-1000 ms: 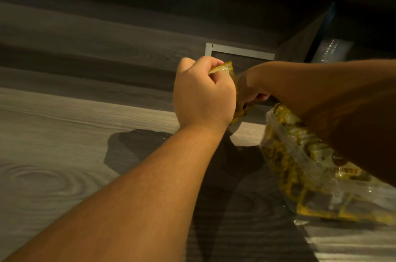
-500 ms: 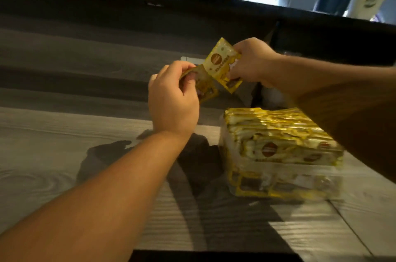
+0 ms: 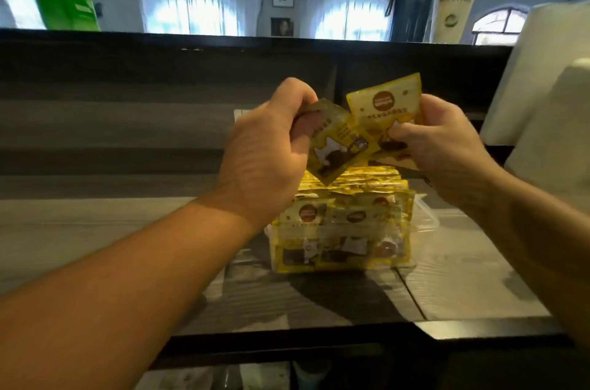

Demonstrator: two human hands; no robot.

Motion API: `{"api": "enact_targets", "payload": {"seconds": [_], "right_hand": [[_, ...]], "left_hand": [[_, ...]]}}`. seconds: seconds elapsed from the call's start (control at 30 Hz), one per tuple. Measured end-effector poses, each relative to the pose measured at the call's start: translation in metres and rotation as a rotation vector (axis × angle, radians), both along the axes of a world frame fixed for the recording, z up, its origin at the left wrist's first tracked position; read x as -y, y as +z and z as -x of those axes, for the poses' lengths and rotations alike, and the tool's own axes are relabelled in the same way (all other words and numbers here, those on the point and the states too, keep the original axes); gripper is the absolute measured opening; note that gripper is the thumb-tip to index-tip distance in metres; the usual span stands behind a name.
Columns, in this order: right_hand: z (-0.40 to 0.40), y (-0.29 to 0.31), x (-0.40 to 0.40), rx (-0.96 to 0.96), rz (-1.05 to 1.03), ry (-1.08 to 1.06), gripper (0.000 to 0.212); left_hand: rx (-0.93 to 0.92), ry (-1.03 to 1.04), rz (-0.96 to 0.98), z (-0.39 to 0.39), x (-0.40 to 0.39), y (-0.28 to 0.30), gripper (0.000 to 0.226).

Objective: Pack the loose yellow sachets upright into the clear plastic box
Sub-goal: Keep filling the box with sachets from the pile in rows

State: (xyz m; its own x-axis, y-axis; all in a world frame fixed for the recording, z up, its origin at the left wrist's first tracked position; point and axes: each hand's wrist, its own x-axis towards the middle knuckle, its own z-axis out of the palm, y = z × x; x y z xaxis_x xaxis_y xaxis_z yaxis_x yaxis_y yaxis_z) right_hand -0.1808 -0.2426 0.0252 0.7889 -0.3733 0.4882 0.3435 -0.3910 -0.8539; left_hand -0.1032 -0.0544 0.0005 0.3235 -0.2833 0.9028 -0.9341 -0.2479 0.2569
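The left hand [image 3: 268,153] pinches a sachet [image 3: 335,142] by its upper corner, tilted, its lower end hanging over the box [image 3: 344,230]. The right hand [image 3: 437,140] grips a second sachet [image 3: 384,108], upright and facing the camera; the two sachets overlap between the hands. The box stands on the bench [image 3: 127,230] directly under the hands, packed with upright sachets, toward the bench's right half and back from its front edge. Against half a second ago, both hands are higher and further right, and the right sachet now faces forward. Bare bench lies left of the box; a lid [image 3: 426,214] lies at the box's right side.
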Motion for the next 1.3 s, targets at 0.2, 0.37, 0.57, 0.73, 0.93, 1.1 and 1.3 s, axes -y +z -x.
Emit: {"api": "enact_targets", "payload": {"seconds": [0.2, 0.37, 0.57, 0.73, 0.93, 1.1, 1.3], "right_hand": [[0.026, -0.013, 0.019, 0.128, 0.033, -0.023, 0.020], [0.033, -0.036, 0.032, 0.101, 0.005, 0.001, 0.023], [0.034, -0.052, 0.040, 0.074, 0.040, 0.020, 0.027], [0.027, -0.056, 0.039, 0.011, 0.152, -0.002, 0.045], [0.022, -0.061, 0.033, -0.108, 0.473, -0.008, 0.070], [0.020, -0.064, 0.034, -0.093, 0.688, -0.110, 0.036], [0.014, -0.067, 0.038, -0.143, 0.826, -0.175, 0.027]], "left_hand": [[-0.067, 0.021, -0.421, 0.017, 0.028, 0.003, 0.013], [-0.099, 0.159, -0.869, 0.020, 0.042, -0.003, 0.022], [-0.185, 0.136, -0.937, 0.025, 0.036, -0.004, 0.033], [-0.169, 0.181, -0.926, 0.026, 0.034, -0.010, 0.030], [-0.009, 0.394, -0.933, 0.023, 0.032, -0.009, 0.038], [-0.058, 0.277, -0.935, 0.019, 0.027, -0.011, 0.039], [-0.101, 0.267, -0.925, 0.013, 0.031, -0.010, 0.030]]}}
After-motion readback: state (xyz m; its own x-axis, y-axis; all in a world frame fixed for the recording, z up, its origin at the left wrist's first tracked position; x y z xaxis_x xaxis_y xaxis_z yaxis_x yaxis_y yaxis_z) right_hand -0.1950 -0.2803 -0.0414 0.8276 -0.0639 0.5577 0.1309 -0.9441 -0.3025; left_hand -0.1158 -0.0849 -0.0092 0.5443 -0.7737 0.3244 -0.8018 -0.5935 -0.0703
